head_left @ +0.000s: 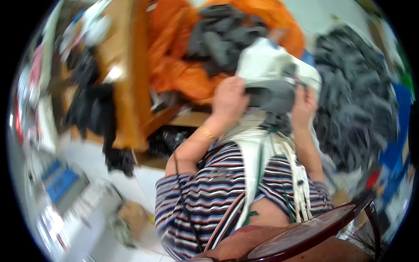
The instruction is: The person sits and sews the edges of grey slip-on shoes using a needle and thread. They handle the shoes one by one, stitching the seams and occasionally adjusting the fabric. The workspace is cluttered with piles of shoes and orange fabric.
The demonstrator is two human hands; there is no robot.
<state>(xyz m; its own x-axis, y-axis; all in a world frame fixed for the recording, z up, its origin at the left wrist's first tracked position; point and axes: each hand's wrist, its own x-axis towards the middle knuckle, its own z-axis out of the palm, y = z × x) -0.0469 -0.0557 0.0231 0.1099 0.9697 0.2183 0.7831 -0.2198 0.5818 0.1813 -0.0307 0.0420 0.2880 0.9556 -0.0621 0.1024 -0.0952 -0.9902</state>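
A grey fabric piece (276, 94) is stretched between my two hands, over a white cloth (263, 59) in front of me. My left hand (230, 99) has its fingers closed on the left end of the grey fabric piece, beside a dark fold or opening in it. At the other end my right hand (304, 104) pinches the fabric, with its fingers pointing up. Motion blurs the fingertips and the details of the fabric.
To the right lies a large heap of grey fabric pieces (351, 100). Ahead, more grey pieces (218, 39) rest on an orange sheet (183, 74). A wooden furniture panel (126, 74) stands at the left, with black cloth (96, 109) hanging beside it.
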